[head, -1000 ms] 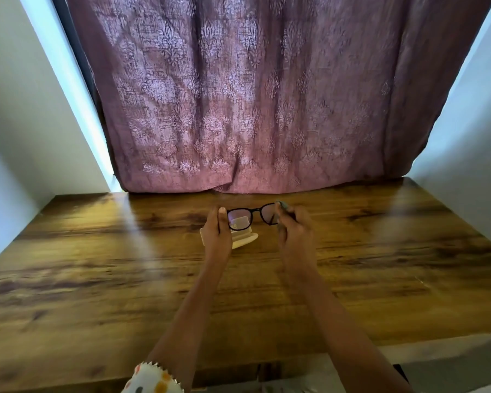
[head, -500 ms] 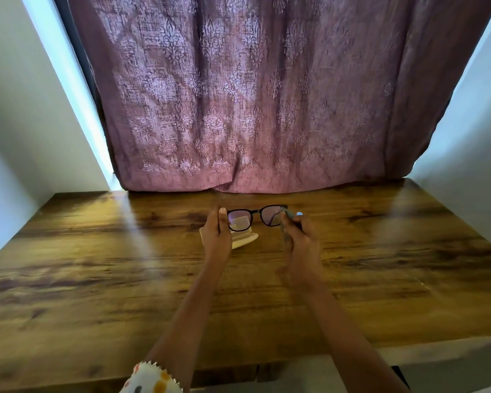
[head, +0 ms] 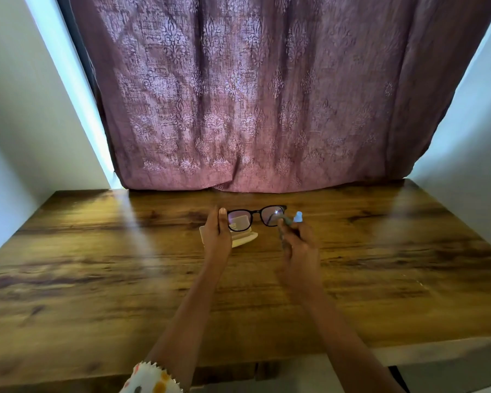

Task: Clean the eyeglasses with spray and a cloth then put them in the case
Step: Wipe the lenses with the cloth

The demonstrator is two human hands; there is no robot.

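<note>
Eyeglasses (head: 257, 216): black-framed, held up just above the cream case (head: 245, 239), lenses facing the person.
Left hand (head: 217, 236): pinches the frame's left end, so only one end is supported.
Right hand (head: 299, 245): blurred, up and right of the case by the right lens, curled round a small pale-blue-tipped item, likely the spray bottle (head: 297, 217).
Cloth: cannot tell; possibly the grey-green scrap in that hand.
Case: appears open, on the wooden table (head: 97, 265).
Risk, knock: a nozzle or knuckle bump could twist the frame loose.
Risk, overspray: mist could wet the case beneath.
</note>
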